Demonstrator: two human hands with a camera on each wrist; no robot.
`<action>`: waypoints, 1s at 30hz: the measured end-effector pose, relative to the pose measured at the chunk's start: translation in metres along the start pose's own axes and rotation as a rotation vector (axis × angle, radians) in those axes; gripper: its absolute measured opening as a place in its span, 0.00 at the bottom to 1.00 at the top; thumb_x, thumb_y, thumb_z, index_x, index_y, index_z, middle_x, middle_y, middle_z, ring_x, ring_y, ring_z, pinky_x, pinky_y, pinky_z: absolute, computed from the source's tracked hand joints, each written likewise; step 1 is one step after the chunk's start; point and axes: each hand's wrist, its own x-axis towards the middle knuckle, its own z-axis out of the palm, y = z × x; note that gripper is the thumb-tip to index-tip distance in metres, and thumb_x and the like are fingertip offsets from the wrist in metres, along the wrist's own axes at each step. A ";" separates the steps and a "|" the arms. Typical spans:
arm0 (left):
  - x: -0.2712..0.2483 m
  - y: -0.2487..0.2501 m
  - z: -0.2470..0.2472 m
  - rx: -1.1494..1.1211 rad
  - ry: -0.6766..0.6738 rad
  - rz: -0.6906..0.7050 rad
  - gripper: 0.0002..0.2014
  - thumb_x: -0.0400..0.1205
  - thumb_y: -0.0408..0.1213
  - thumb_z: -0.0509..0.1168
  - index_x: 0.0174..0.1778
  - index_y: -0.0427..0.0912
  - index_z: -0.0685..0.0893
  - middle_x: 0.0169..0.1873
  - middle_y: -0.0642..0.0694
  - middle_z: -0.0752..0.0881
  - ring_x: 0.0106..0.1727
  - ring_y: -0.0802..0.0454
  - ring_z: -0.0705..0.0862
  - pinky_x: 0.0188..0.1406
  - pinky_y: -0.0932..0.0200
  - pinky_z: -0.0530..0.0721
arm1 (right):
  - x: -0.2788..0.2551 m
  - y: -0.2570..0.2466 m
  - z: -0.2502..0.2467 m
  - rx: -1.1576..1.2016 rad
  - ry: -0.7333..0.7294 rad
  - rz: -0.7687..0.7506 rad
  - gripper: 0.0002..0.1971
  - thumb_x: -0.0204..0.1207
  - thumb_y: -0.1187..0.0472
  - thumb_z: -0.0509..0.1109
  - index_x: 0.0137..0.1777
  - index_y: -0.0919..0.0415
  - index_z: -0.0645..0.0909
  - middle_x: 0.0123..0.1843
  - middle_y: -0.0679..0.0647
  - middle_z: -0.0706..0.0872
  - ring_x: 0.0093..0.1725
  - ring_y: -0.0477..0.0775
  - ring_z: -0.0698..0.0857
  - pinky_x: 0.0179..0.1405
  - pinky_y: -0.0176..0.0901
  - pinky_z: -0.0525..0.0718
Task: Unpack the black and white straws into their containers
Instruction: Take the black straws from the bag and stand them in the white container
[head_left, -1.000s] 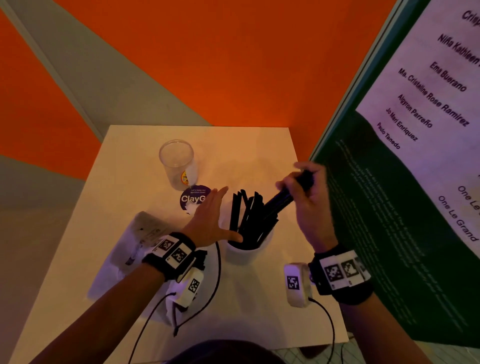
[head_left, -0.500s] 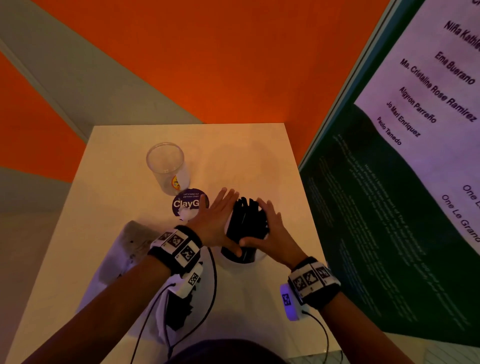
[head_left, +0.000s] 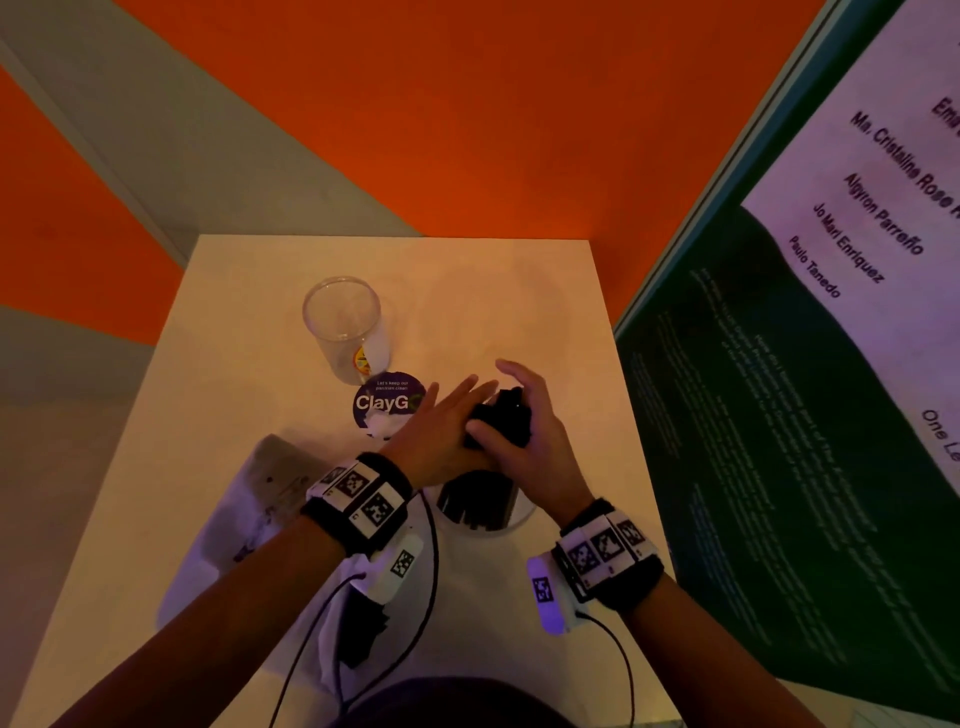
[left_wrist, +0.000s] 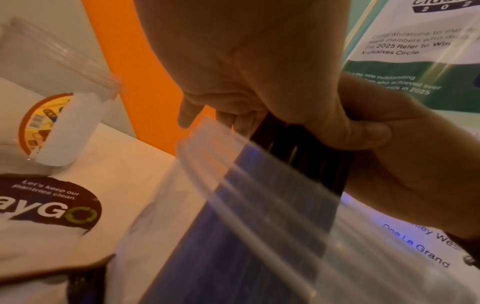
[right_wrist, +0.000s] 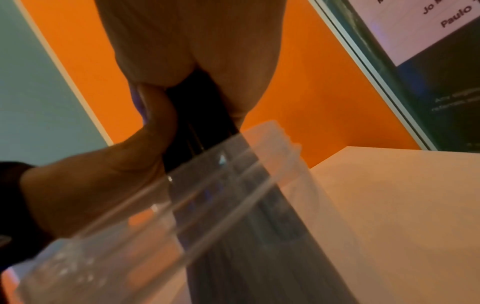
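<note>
A bundle of black straws (head_left: 506, 415) stands in a clear plastic cup (head_left: 519, 514) near the table's middle. My right hand (head_left: 540, 436) curls round the tops of the straws, thumb on the near side. My left hand (head_left: 441, 421) lies flat against the bundle's left side with its fingers straight. In the left wrist view the black straws (left_wrist: 298, 148) rise out of the cup rim (left_wrist: 233, 164) between both hands. The right wrist view shows the straws (right_wrist: 202, 127) dark between thumb and palm above the cup (right_wrist: 233, 185). No white straws show plainly.
An empty clear cup (head_left: 343, 322) with a yellow label stands at the back left, behind a round ClayGo sticker (head_left: 387, 402). Crumpled clear packaging (head_left: 249, 499) lies at the left under my forearm. A poster board (head_left: 779, 415) stands along the table's right edge.
The right hand lowered its handful of black straws into the cup, then both hands closed in on the bundle. Now the right hand wraps the straw tops.
</note>
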 end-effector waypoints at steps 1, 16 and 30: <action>0.000 0.000 -0.001 0.001 -0.007 -0.012 0.44 0.76 0.56 0.69 0.83 0.45 0.55 0.82 0.44 0.59 0.82 0.44 0.55 0.79 0.32 0.50 | 0.003 0.000 0.000 -0.009 -0.027 0.005 0.27 0.76 0.53 0.74 0.72 0.41 0.68 0.52 0.30 0.81 0.54 0.36 0.83 0.53 0.32 0.82; -0.027 -0.023 -0.008 -0.123 -0.015 -0.168 0.66 0.59 0.75 0.68 0.82 0.54 0.34 0.83 0.41 0.55 0.81 0.43 0.60 0.75 0.38 0.67 | -0.006 -0.007 -0.010 -0.324 -0.003 -0.056 0.24 0.80 0.55 0.70 0.74 0.57 0.73 0.80 0.50 0.70 0.83 0.44 0.59 0.77 0.29 0.57; -0.157 -0.064 0.014 0.083 0.099 -0.198 0.45 0.76 0.61 0.66 0.83 0.44 0.54 0.79 0.42 0.63 0.77 0.44 0.64 0.73 0.48 0.65 | -0.068 -0.027 0.114 -0.756 -0.932 0.040 0.07 0.79 0.69 0.61 0.40 0.67 0.78 0.47 0.68 0.83 0.46 0.66 0.81 0.42 0.51 0.77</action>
